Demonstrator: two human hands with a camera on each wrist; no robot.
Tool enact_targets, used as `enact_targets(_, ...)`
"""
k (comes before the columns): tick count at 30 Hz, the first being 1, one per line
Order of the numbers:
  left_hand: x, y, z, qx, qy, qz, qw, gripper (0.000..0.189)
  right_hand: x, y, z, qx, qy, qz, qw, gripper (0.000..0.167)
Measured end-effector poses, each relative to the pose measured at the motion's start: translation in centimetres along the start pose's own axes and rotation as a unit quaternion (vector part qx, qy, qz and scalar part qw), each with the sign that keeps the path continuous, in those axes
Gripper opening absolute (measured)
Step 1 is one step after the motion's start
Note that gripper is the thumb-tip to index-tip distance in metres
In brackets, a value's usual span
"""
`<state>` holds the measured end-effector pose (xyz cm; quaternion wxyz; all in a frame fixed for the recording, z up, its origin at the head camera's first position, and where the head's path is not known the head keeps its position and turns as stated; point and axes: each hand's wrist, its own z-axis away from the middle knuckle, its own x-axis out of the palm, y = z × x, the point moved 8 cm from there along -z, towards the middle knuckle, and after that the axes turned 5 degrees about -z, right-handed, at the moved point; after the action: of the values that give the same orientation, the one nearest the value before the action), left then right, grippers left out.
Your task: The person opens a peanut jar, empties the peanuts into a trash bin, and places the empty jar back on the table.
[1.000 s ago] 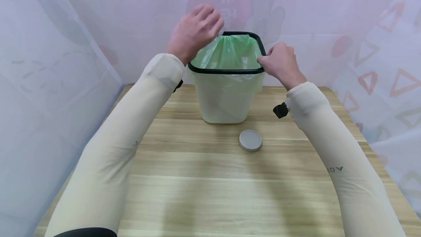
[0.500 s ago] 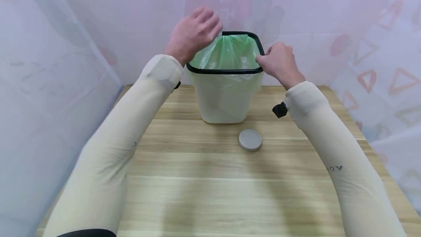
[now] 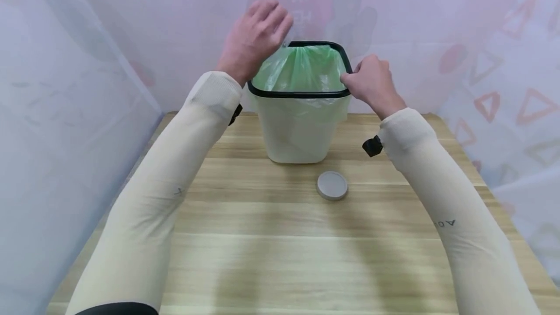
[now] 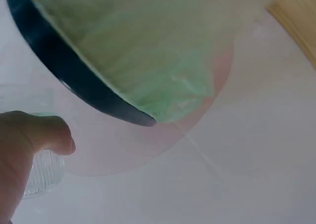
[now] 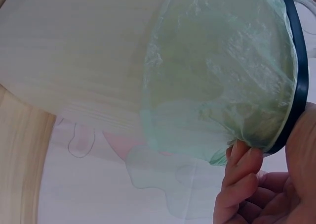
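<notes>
A white trash can with a black rim stands on the table, lined with a thin green plastic bag folded over the rim. My left hand is raised over the can's left side. It holds a clear ribbed container, mostly hidden behind the hand in the head view; the thumb lies across it in the left wrist view. My right hand grips the rim's right corner, thumb above and fingertips against the bag outside. A round grey lid lies on the table in front of the can.
The wood-grain table ends at the back against a printed white sheet. Similar sheets hang along its left and right sides. The can stands near the table's back edge.
My left hand has risen slightly and shifted a little left with the clear container. The right hand keeps its grip on the rim; can and lid stay in place.
</notes>
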<state>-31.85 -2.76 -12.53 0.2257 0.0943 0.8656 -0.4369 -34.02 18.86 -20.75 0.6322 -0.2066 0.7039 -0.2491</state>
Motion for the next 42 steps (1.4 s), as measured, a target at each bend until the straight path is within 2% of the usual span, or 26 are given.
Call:
enact_targets(3, 0.0, -0.3, 0.0, -0.021, -0.004, 0.007, 0.9997, 0.046, 0.0, 0.0, 0.0, 0.002, 0.001, 0.001, 1.0, 0.041)
enact_targets(5, 0.2, -0.2, 0.2, -0.02, -0.014, 0.002, 0.9997, 0.045, 0.0, 0.0, 0.0, 0.001, 0.001, 0.002, 1.0, 0.041)
enact_targets(7, 0.5, -0.1, 0.4, -0.03, -0.021, 0.018, 0.9992, 0.046, 0.0, 0.0, 0.0, 0.001, 0.0, 0.001, 1.0, 0.041)
enact_targets(13, 0.4, -0.6, 0.5, -0.078, -0.005, 0.071, 0.9944, 0.048, 0.0, 0.0, 0.0, 0.0, 0.002, 0.002, 1.0, 0.041)
enact_targets(18, 0.8, -1.2, 0.4, -0.11, -0.045, 0.097, 0.9882, 0.048, 0.0, 0.1, 0.1, 0.002, 0.002, 0.001, 1.0, 0.042)
enact_targets(20, 1.0, -1.4, 0.4, -0.123, -0.064, 0.117, 0.9834, 0.052, 0.0, 0.1, 0.1, 0.001, 0.003, 0.0, 1.0, 0.042)
enact_targets(23, 1.3, -1.7, 0.7, -0.144, -0.074, 0.145, 0.9761, 0.057, 0.0, 0.2, 0.1, 0.002, 0.002, -0.002, 1.0, 0.041)
enact_targets(31, 1.2, -3.0, 1.3, -0.219, -0.073, 0.225, 0.9465, 0.071, 0.0, 0.2, 0.0, 0.005, 0.003, 0.003, 1.0, 0.04)
enact_targets(37, 1.1, -3.5, 1.5, -0.243, -0.071, 0.255, 0.9332, 0.075, -0.1, 0.2, 0.0, 0.005, 0.004, 0.004, 1.0, 0.04)
enact_targets(42, 1.2, -3.9, 1.9, -0.277, -0.075, 0.285, 0.9147, 0.079, 0.0, 0.2, -0.1, 0.005, -0.002, 0.003, 1.0, 0.04)
